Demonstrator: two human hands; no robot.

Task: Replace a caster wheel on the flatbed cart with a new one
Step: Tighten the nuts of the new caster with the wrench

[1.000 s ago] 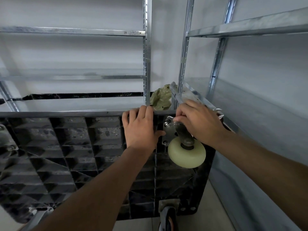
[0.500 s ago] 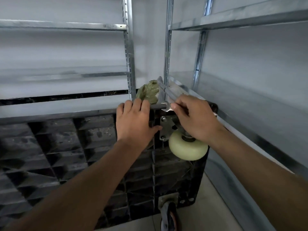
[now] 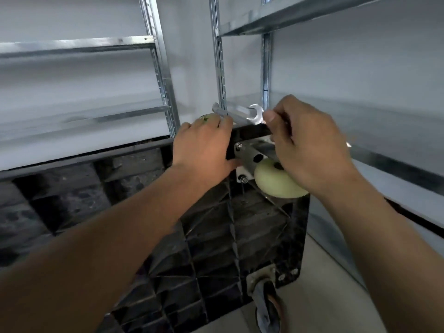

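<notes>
The pale cream caster wheel [image 3: 276,181] sat at the upper right corner of the flatbed cart [image 3: 228,236], which stood tipped on its side so that its black ribbed underside faced the camera. The wheel hung in a grey metal bracket [image 3: 249,159] whose plate lay against the cart, with a bolt head showing at the plate's top left and another at its lower left. The right hand [image 3: 310,145] was curled over the bracket and the top of the wheel, its thumb and fingers pinching the shank of a silvery open-ended wrench [image 3: 257,115], the wrench's forked end standing just above the cart's top edge (the part inside the fist was hidden). The left hand [image 3: 204,150] lay flat with relaxed fingers on the cart's top edge just left of the bracket, fingertips reaching over the rim, holding nothing. A grey tube [image 3: 230,115], apparently part of the cart's handle, ran behind both hands. At the cart's lower right corner a worn, dark caster [image 3: 268,306] pointed down toward the pale floor [image 3: 319,296]. Galvanised metal shelving [image 3: 163,75] with white boards rose behind and to the right of the cart, and a scrap of something green [image 3: 205,117] peeked out above the left fingers.
</notes>
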